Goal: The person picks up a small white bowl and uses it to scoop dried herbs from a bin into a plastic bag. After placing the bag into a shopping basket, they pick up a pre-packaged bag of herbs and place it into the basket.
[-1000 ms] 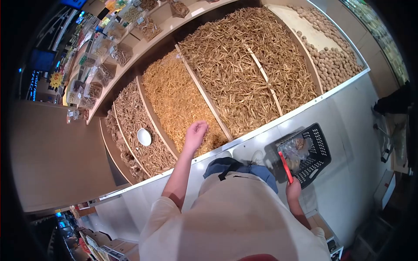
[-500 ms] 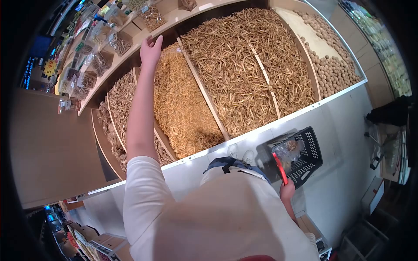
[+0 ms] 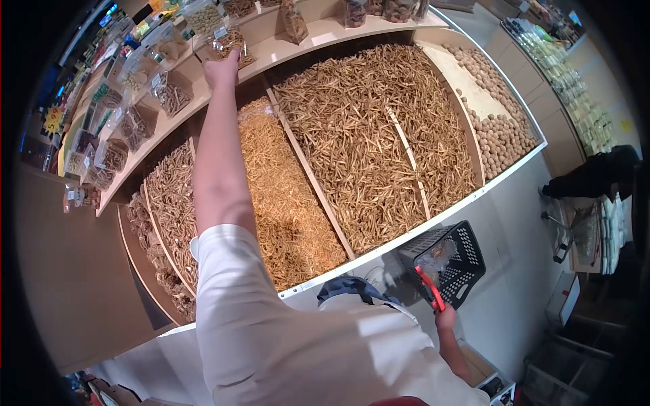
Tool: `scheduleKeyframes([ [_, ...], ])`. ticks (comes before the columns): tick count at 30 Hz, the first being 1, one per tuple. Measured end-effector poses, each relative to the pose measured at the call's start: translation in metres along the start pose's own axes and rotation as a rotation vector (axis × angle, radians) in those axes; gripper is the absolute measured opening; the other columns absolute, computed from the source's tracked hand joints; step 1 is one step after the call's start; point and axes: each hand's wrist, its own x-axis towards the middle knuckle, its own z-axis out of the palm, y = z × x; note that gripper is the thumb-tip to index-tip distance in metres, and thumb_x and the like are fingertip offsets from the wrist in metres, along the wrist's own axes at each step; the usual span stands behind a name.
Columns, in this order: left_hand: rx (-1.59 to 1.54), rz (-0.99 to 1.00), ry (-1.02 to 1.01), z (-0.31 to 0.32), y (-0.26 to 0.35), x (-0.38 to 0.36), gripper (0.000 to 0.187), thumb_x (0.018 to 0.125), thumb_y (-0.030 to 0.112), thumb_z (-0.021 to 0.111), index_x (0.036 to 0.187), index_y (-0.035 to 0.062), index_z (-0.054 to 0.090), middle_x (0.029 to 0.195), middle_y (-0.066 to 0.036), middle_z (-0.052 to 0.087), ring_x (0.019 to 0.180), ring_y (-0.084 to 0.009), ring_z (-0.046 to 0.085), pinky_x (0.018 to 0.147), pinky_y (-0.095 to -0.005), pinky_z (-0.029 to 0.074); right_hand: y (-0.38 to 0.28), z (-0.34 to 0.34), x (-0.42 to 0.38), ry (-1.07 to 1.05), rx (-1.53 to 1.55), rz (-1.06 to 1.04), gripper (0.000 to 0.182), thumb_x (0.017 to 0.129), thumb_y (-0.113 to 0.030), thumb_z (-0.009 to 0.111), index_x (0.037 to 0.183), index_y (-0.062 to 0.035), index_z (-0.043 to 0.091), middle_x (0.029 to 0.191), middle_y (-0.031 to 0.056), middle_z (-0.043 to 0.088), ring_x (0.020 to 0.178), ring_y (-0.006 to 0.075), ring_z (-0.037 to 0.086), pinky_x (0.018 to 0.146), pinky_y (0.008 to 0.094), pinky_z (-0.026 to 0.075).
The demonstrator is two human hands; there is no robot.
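My left hand (image 3: 222, 71) is stretched out at a clear bag of dried brown pieces (image 3: 231, 46) on the wooden ledge. Its thumb overlaps the front of the bag and stands apart from the other fingers, whose tips are hidden. Below the forearm lies a bin compartment of golden shreds (image 3: 284, 203). At my right side, my right hand (image 3: 445, 316) is wrapped around the red handle (image 3: 429, 287) of a black shopping basket (image 3: 467, 254). Clear plastic packaging (image 3: 437, 257) lies inside the basket.
A divider (image 3: 311, 179) separates the shreds from dried brown strips (image 3: 345, 135). Round brown pieces (image 3: 504, 139) fill the far right compartment. Several clear containers (image 3: 132, 125) line the ledge (image 3: 271, 51). A dark hanging item (image 3: 596, 172) is at the right.
My left hand has reached farther forward, from above the bin to the bag on the ledge. My view has shifted, showing more of the ledge. My right hand still holds the basket handle.
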Motion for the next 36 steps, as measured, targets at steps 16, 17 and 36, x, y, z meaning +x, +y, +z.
scheduleKeyframes([
  [16,-0.415,0.322,-0.174,0.006,-0.013,-0.025,0.07,0.07,0.031,0.083,0.12,-0.0058,0.051,0.109,-0.02,0.065,0.095,-0.0265,0.066,0.084,-0.0343,0.052,-0.012,-0.013,-0.004,-0.085,0.052,0.093,0.036,0.085,-0.041,0.065,0.084,-0.0055,0.067,0.086,0.021,0.065,0.086,0.0416,0.061,0.072,0.0505,0.047],
  [17,-0.727,0.246,-0.385,-0.012,-0.005,-0.049,0.063,0.074,0.026,0.08,0.121,-0.0045,0.05,0.11,-0.018,0.064,0.097,-0.0256,0.065,0.084,-0.0347,0.053,-0.012,-0.012,-0.003,-0.08,0.041,0.089,0.037,0.084,-0.042,0.065,0.083,-0.0049,0.066,0.086,0.0211,0.065,0.086,0.0417,0.061,0.072,0.0504,0.047],
  [36,-1.157,-1.153,-1.117,-0.13,-0.063,-0.437,0.054,0.098,0.041,0.047,0.137,0.0031,0.04,0.13,-0.013,0.052,0.116,-0.0234,0.054,0.102,-0.0391,0.043,0.003,-0.029,0.023,-0.387,-0.036,-0.137,0.03,0.081,-0.032,0.067,0.094,-0.0052,0.068,0.091,0.0219,0.066,0.088,0.0404,0.063,0.075,0.0475,0.051],
])
